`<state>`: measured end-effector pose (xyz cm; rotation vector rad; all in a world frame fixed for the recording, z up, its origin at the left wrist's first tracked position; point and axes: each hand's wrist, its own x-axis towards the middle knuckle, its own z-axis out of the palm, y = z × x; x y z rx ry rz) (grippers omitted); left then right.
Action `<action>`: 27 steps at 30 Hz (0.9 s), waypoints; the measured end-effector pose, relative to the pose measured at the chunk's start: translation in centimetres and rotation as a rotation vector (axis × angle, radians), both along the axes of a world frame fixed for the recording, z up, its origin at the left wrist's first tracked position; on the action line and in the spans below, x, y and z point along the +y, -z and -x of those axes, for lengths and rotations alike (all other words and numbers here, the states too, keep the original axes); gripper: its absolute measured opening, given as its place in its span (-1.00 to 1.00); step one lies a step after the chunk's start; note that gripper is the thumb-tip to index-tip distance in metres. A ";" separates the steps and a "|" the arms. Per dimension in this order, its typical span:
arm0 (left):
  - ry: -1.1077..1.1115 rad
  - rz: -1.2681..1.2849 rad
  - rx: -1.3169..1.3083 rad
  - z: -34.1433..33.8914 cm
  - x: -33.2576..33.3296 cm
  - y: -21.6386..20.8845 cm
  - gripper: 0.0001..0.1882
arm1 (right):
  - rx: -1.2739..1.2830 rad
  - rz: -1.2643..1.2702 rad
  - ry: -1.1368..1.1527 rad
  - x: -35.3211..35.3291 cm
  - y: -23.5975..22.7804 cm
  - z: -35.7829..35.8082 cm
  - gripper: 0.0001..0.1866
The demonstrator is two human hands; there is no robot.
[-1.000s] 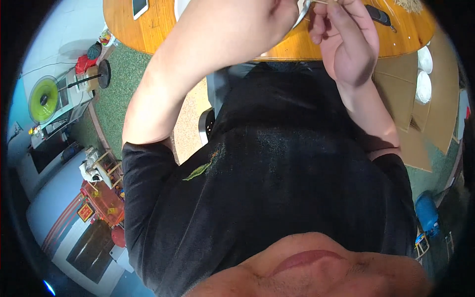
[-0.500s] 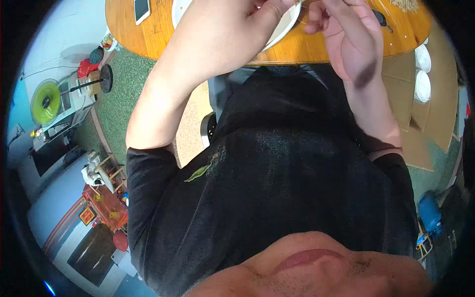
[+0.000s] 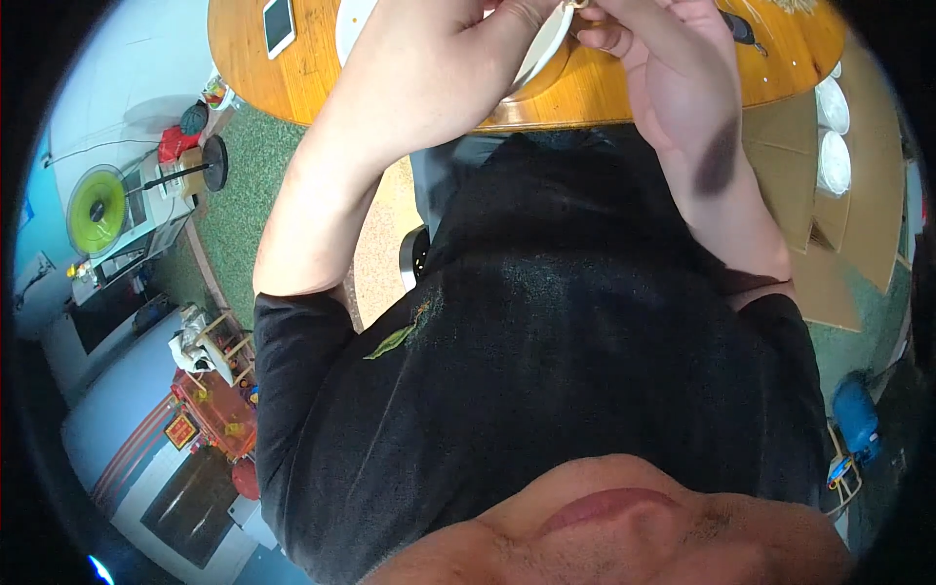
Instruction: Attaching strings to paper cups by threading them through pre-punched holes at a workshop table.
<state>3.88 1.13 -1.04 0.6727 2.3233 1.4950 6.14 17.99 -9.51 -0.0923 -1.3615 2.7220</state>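
At the top edge, above a white bowl (image 3: 558,49) on the wooden table, my two hands meet. My left hand (image 3: 453,63) is closed, its thumb bent against a small tan, thin piece (image 3: 578,4) whose kind I cannot make out. From the other side, the thumb and forefinger of my right hand (image 3: 682,73) pinch at the same piece, while its other fingers curl loosely. The picture's upper edge cuts off some fingertips, and my left hand covers much of the bowl.
A white phone (image 3: 279,27) lies on the round wooden table (image 3: 239,49). Right of my hands are a small dark object (image 3: 741,29) and straw-like fibres (image 3: 795,4). Cardboard (image 3: 829,283) covers floor at the right. A green fan (image 3: 97,210) stands left.
My right hand has moved left, closing the gap to my left hand; its fingertips now meet the small tan piece. The left hand has shifted slightly left.
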 end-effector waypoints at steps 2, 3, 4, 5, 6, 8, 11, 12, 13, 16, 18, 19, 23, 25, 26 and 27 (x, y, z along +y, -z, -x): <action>-0.001 0.070 0.139 0.1 0.0 0.1 -0.98 | -0.075 0.208 -0.036 -0.1 0.4 0.1 -0.82; -0.002 0.095 0.355 0.2 0.0 0.3 -0.96 | -0.077 0.209 -0.036 -0.2 2.1 0.8 -0.82; 0.007 0.116 0.576 0.3 0.3 0.2 -0.92 | 0.206 0.507 -0.200 -0.3 4.9 2.0 -0.84; 0.010 0.117 0.575 0.4 0.7 0.2 -0.92 | 0.491 0.801 -0.372 -0.4 6.4 2.7 -0.85; -0.017 -0.005 0.708 0.3 1.1 0.4 -0.91 | 0.482 0.803 -0.375 -0.5 5.4 1.8 -0.85; -0.040 -0.128 0.842 0.2 1.3 0.2 -0.89 | 0.024 0.491 -0.160 -0.3 1.8 -0.5 -0.89; 0.116 0.076 0.632 0.0 0.6 -0.5 -0.86 | 0.015 0.427 -0.110 -0.5 1.0 -0.8 -0.90; 0.115 0.123 0.614 0.0 0.7 -0.8 -0.84 | 0.019 0.427 -0.107 -0.7 1.6 -0.2 -0.90; 0.118 0.169 0.595 0.1 0.9 -0.9 -0.81 | 0.225 0.689 -0.251 -1.0 3.0 0.8 -0.90; 0.099 0.251 0.584 0.1 1.2 -1.0 -0.77 | 0.234 0.664 -0.238 -1.1 1.2 -0.6 -0.91; 0.105 0.241 0.593 0.2 1.3 -0.8 -0.78 | 0.044 0.377 -0.070 -1.3 1.3 -0.6 -0.92; 0.118 0.227 0.604 0.3 1.5 -0.8 -0.78 | 0.288 0.596 -0.170 -1.5 3.4 0.8 -0.93; 0.070 0.212 0.582 0.1 1.2 -0.3 -0.79 | 0.037 0.435 -0.064 -1.4 1.2 -1.1 -0.94; 0.069 0.190 0.555 0.1 1.3 -0.2 -0.80 | 0.031 0.443 -0.064 -1.3 1.4 -1.0 -0.94; 0.070 0.190 0.556 0.1 1.3 -0.2 -0.80 | 0.024 0.449 -0.067 -1.4 1.6 -1.0 -0.94; 0.076 0.173 0.525 0.1 1.4 -0.3 -0.81 | 0.027 0.450 -0.064 -1.5 2.8 -0.4 -0.94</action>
